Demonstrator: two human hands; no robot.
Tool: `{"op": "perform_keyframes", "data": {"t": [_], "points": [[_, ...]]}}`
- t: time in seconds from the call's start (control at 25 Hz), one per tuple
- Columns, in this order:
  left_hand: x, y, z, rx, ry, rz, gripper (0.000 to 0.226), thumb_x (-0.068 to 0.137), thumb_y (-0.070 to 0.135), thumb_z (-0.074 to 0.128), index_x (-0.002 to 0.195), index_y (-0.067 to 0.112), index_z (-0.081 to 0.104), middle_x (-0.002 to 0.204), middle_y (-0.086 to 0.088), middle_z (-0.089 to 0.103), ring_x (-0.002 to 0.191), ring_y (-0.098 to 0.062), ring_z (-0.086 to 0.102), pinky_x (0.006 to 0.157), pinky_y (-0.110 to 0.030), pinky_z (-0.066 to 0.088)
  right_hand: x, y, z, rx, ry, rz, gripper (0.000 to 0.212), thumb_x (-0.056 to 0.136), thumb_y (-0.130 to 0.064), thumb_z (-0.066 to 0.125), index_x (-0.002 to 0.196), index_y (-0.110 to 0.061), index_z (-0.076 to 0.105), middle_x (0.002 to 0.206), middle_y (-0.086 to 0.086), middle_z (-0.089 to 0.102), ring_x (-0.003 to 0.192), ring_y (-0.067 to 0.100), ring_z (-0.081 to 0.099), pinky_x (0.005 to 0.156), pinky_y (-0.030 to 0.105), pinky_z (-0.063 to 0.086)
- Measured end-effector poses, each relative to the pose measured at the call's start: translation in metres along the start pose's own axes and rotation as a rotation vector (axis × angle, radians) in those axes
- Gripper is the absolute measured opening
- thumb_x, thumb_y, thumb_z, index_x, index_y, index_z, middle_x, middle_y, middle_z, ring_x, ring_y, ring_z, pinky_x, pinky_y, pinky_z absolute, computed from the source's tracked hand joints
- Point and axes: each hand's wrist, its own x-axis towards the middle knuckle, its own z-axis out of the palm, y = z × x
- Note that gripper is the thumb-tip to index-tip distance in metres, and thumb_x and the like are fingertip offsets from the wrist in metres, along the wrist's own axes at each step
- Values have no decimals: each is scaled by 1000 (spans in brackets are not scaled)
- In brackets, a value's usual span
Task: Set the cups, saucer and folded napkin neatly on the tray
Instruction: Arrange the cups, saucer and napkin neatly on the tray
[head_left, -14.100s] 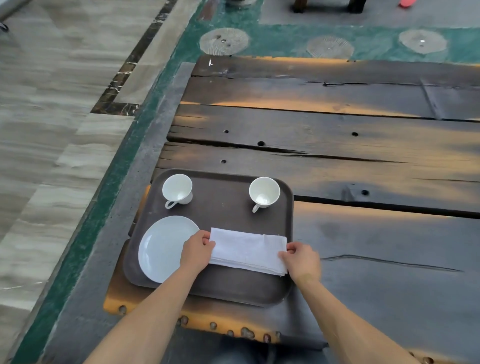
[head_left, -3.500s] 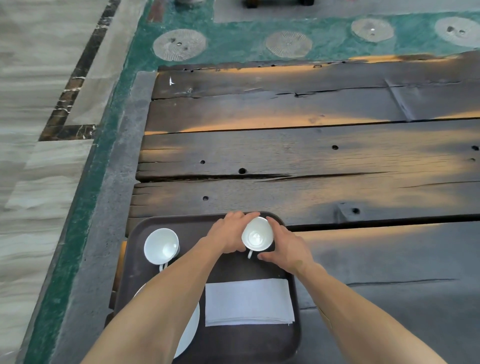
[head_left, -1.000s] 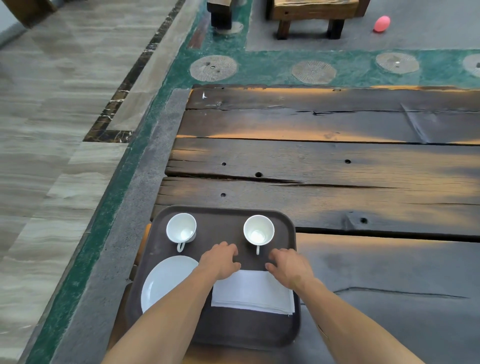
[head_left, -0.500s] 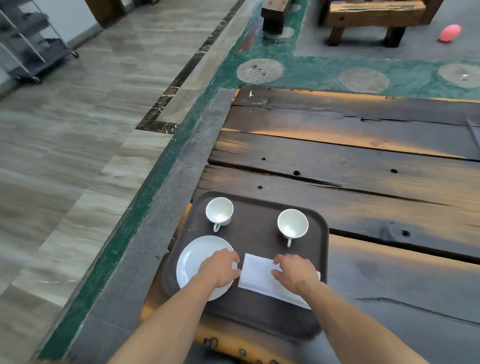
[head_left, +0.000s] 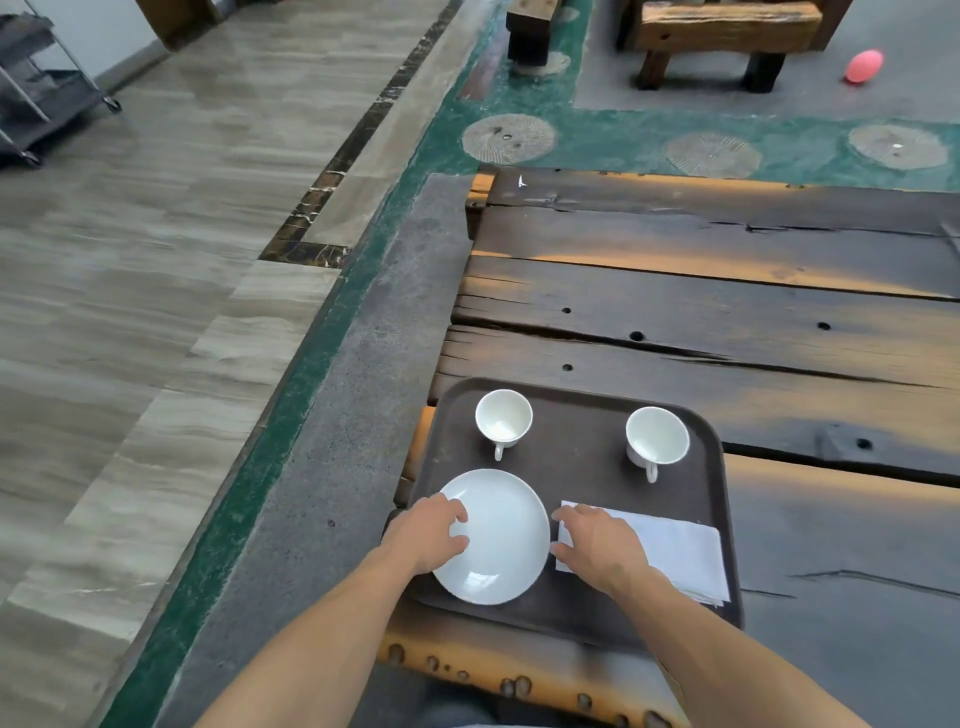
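A dark brown tray (head_left: 576, 467) lies at the near left corner of the wooden table. Two white cups stand upright along its far side, the left cup (head_left: 503, 420) and the right cup (head_left: 656, 443), both handles pointing toward me. The white saucer (head_left: 501, 535) lies at the near left of the tray. The folded white napkin (head_left: 675, 545) lies at the near right. My left hand (head_left: 427, 532) rests on the saucer's left rim, fingers spread. My right hand (head_left: 597, 548) lies over the napkin's left end, fingertips at the saucer's right rim.
The table (head_left: 727, 322) of dark rough planks stretches away to the right. Its left edge drops to a grey stone border and tiled floor. A wooden bench (head_left: 727, 36) and a pink ball (head_left: 863, 66) are far off. A metal cart (head_left: 47, 93) stands at far left.
Both hands have shifted left from the napkin to either side of the saucer. The camera has turned left and lifted, showing more floor.
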Motion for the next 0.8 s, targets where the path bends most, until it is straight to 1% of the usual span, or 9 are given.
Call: {"op": "perform_keyframes", "data": {"t": [0.08,0.16,0.28,0.36,0.48,0.56,0.64,0.8], "points": [[2,-22,-6,16,9,32,38,92,37,56,129,30,53,131,5,50,120,-17,48,96,-38,44,1,-16,6,5,2,39,46,90,-37,50,134,-26,47,129,-2,55,114,23,55,91,36,45],[6,-40,-10,39,10,78,40,89,37,58,129,30,53,129,5,51,120,-16,48,95,-37,44,2,-28,12,17,3,90,51,90,-38,51,139,-24,42,134,-2,50,118,23,52,93,37,44],[10,-56,-12,88,16,141,45,85,38,62,129,31,52,127,6,51,125,-16,42,98,-38,43,-1,-37,20,36,17,156,54,89,-37,53,139,-24,40,136,-1,47,117,24,52,91,38,45],[11,-62,-9,138,27,175,53,83,40,62,134,32,49,131,6,49,130,-16,36,100,-37,38,-7,-42,24,61,20,200,53,87,-36,54,137,-26,42,132,-2,48,113,25,52,89,38,46],[11,-69,0,172,54,214,69,82,43,62,145,32,36,138,6,44,135,-18,28,103,-38,32,-15,-44,30,71,7,235,57,84,-38,56,137,-28,40,126,-2,50,110,24,51,88,38,46],[9,-73,5,198,70,224,78,80,46,61,149,32,27,139,5,43,136,-19,25,103,-38,31,-16,-44,32,39,-4,227,63,81,-42,58,139,-29,36,123,-2,51,109,24,48,87,37,45],[9,-75,10,203,52,219,88,76,45,64,151,30,21,138,4,43,135,-21,24,105,-38,28,-14,-44,32,22,-25,219,73,79,-45,61,142,-28,31,121,-2,51,109,24,46,85,37,44],[12,-74,16,259,64,221,99,72,51,66,152,25,14,135,2,43,131,-24,23,113,-43,11,-7,-45,32,10,-62,239,93,76,-41,67,151,-21,16,126,0,51,113,26,42,86,37,43]]}}
